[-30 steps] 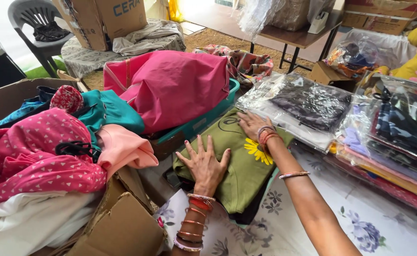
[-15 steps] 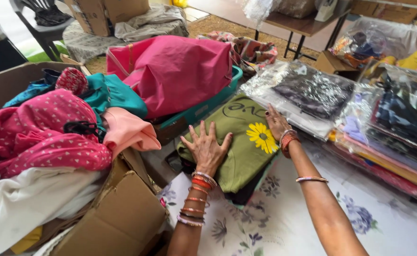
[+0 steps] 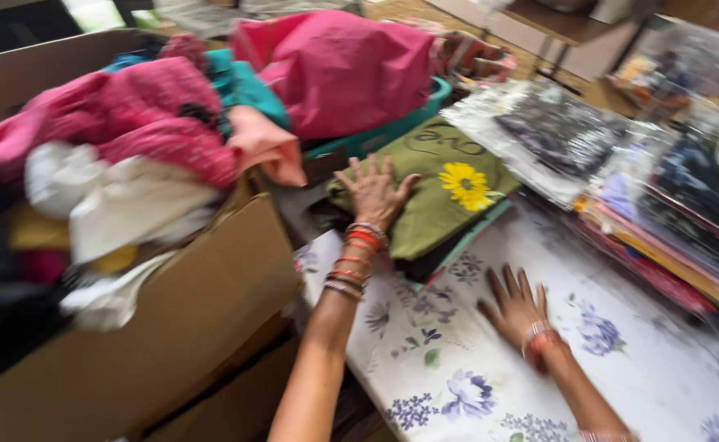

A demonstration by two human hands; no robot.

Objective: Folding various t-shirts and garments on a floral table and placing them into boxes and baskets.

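Observation:
A folded olive-green garment (image 3: 433,192) with a yellow flower print lies on a white cloth with blue and purple flowers (image 3: 474,376). My left hand (image 3: 373,190) rests flat on the garment's left part, fingers spread, several bangles on the wrist. My right hand (image 3: 516,309) lies flat on the floral cloth, below and to the right of the garment, fingers apart, holding nothing. The picture is blurred by motion.
A big cardboard box (image 3: 171,327) heaped with pink, white and black clothes stands at the left. Behind the garment a teal basket (image 3: 376,139) holds a magenta cloth (image 3: 339,69). Stacks of clothes in clear plastic bags (image 3: 621,164) fill the right.
My right hand left the green garment and came down onto the floral cloth. My left hand stayed on the garment. The view swung left and down.

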